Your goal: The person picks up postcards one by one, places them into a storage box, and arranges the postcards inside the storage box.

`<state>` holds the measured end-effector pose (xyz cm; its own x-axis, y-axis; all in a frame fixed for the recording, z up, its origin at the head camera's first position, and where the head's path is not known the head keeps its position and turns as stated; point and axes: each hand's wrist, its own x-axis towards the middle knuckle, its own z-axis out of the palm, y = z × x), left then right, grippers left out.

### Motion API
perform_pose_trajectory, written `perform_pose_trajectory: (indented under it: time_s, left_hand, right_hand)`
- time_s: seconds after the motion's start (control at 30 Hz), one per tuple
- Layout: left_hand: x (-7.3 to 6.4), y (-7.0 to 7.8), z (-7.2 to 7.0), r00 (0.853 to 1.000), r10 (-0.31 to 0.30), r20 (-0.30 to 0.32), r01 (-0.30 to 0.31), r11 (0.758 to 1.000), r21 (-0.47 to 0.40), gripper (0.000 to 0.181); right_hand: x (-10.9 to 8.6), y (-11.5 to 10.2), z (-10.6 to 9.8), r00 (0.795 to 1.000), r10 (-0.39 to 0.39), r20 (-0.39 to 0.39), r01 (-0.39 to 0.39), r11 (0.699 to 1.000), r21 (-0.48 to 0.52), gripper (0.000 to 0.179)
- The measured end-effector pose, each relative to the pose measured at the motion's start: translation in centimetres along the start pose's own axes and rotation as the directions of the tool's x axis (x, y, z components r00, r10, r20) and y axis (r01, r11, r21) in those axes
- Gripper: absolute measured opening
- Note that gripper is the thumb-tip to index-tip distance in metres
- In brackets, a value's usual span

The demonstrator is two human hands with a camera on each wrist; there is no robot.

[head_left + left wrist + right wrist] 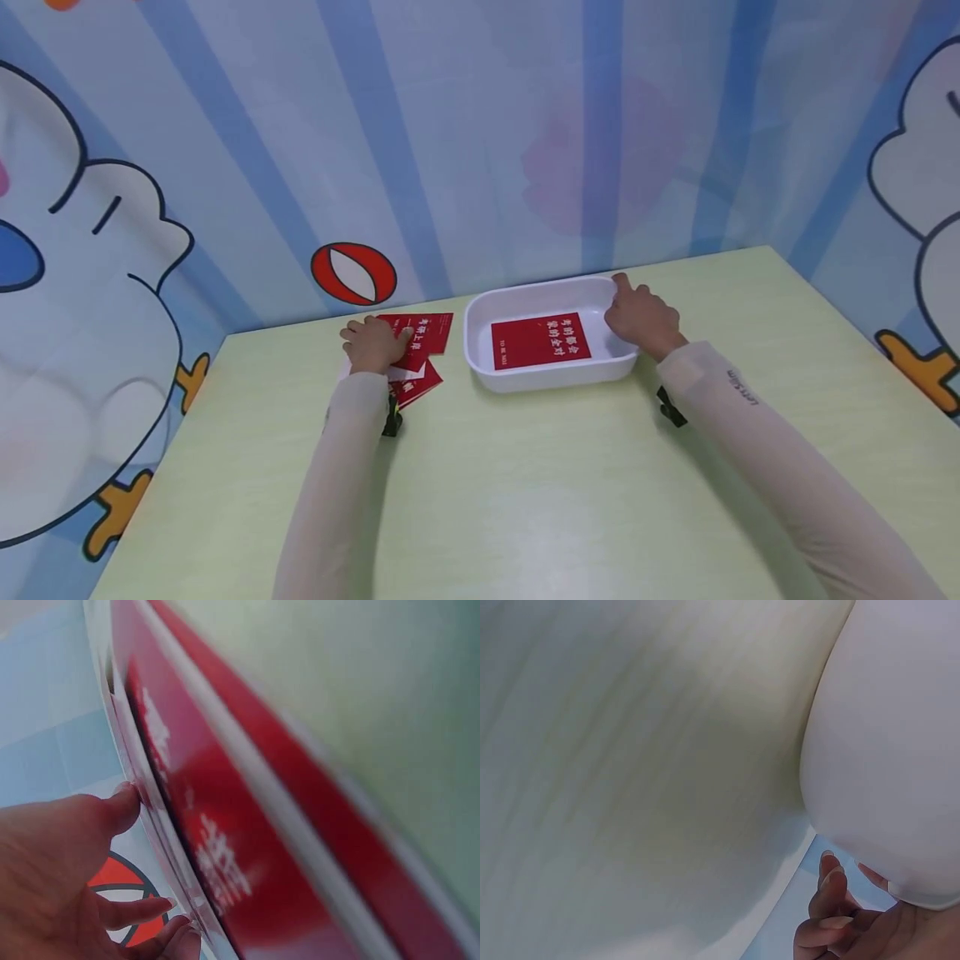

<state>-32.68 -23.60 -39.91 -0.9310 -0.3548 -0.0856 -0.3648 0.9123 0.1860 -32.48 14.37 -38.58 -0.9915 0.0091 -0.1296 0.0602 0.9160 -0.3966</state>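
My left hand [371, 343] is at a loose pile of red cards with white writing, left of the tray. Its thumb and fingers pinch the edge of a red card [435, 331] at the top of the pile. Under it another red card [422, 388] pokes out at an angle. In the left wrist view the left hand [67, 847] is at the cards' edges, close up and partly blurred. My right hand [643, 319] grips the right end of a white plastic tray [555, 382]. One red card [517, 343] lies flat inside. The right wrist view shows the tray's outer wall [885, 750] above curled fingers [829, 896].
The pale green table [510, 500] runs up to a blue striped backdrop [480, 150] with cartoon figures, close behind the tray. A dark strap piece [670, 408] shows under the right wrist and another [392, 417] beside the left.
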Motion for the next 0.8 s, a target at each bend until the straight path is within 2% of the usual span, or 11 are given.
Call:
perform_pose_trajectory:
  time_s: [0.33, 0.63, 0.8]
  left_hand:
    - [-0.6, -0.4, -0.7, 1.000, -0.011, 0.002, 0.011, 0.999, -0.042, 0.078]
    - [-0.8, -0.9, -0.9, 1.000, -0.008, -0.017, 0.008, 1.000, -0.014, 0.078]
    - [-1.0, -1.2, -1.3, 1.000, -0.026, 0.016, 0.028, 0.995, -0.093, 0.084]
  right_hand:
    - [-0.2, -0.3, -0.1, 1.000, 0.003, 0.009, -0.003, 1.000, -0.010, 0.060]
    - [-0.3, -0.3, 0.0, 1.000, 0.007, 0.002, -0.007, 1.000, -0.007, 0.059]
    - [-0.2, -0.3, 0.1, 1.000, 0.007, -0.001, -0.007, 1.000, -0.004, 0.060]
